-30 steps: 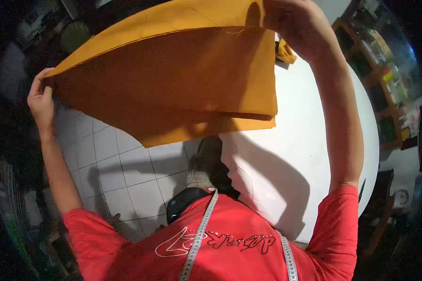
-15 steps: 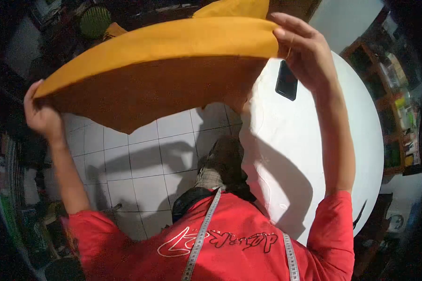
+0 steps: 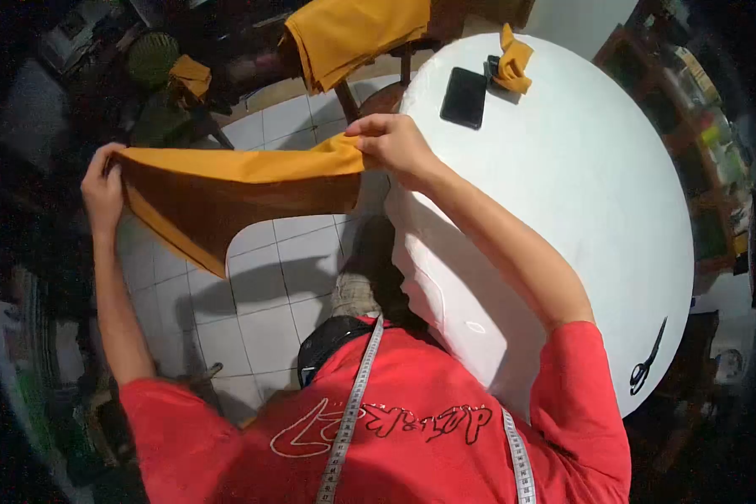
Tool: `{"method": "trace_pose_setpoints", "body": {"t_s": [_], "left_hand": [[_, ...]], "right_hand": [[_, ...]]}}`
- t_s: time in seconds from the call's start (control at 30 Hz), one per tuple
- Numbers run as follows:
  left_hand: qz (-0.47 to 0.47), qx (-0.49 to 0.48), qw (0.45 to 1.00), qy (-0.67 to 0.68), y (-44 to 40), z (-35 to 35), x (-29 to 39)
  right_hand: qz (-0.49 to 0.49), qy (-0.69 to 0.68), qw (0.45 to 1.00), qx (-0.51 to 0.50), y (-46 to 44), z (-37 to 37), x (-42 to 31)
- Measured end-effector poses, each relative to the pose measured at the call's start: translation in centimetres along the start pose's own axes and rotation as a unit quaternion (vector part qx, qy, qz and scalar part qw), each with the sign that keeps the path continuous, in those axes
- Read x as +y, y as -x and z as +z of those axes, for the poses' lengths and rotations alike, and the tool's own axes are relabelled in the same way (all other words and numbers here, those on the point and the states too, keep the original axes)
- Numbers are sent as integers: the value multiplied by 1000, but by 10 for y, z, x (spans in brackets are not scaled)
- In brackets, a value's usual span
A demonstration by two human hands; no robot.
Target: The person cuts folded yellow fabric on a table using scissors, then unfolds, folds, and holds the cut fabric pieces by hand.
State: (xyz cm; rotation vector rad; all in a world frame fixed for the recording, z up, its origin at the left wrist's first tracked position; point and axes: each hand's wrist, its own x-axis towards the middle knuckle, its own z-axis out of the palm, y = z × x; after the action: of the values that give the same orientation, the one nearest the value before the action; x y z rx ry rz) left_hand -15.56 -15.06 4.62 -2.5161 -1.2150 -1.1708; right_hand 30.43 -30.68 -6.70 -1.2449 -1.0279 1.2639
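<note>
A mustard-yellow cloth (image 3: 252,181) hangs stretched between my two hands above the tiled floor, its lower side in shadow and its bottom edge curved. My left hand (image 3: 103,189) is closed on the cloth's left corner. At the other end my right hand (image 3: 393,149) pinches the top edge, beside the left rim of the white table (image 3: 563,193). A tape measure (image 3: 353,403) hangs over the red shirt.
On the table lie a black phone (image 3: 464,97), a crumpled yellow cloth piece (image 3: 513,63) and black scissors (image 3: 647,361). More folded yellow cloth (image 3: 353,34) rests beyond the table's left edge. A yellow scrap (image 3: 191,76) is near a green stool (image 3: 153,57).
My right hand has moved left and down, closer to my left hand, and the cloth spans a shorter width. The phone, scissors and folded cloth behind have come into fuller view.
</note>
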Motion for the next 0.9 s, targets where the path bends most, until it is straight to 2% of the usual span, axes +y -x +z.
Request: {"method": "trace_pose_setpoints", "body": {"t_s": [0.1, 0.23, 0.37, 0.57, 0.7, 0.73, 0.9], "left_hand": [[-31, -80, 996, 2, -5, 8, 2], [-39, -105, 994, -15, -3, 14, 8], [-44, -157, 987, -11, -10, 32, 11], [-67, -173, 982, 16, 0, 69, 26], [-67, -199, 970, 121, 1, 103, 22], [-70, -205, 968, 124, -1, 114, 20], [-48, -239, 951, 189, -11, 180, 2]], "right_hand": [[20, -2, 1000, -8, 1, 4, 16], [35, -6, 999, -9, 4, 7, 19], [-28, 135, 990, -43, 10, 10, 22], [-101, 183, 978, -3, -2, 9, 32], [-138, 331, 933, -23, -25, -1, 31], [-131, 331, 934, -23, -28, -4, 30], [-216, 411, 883, -76, -27, -12, 28]]}}
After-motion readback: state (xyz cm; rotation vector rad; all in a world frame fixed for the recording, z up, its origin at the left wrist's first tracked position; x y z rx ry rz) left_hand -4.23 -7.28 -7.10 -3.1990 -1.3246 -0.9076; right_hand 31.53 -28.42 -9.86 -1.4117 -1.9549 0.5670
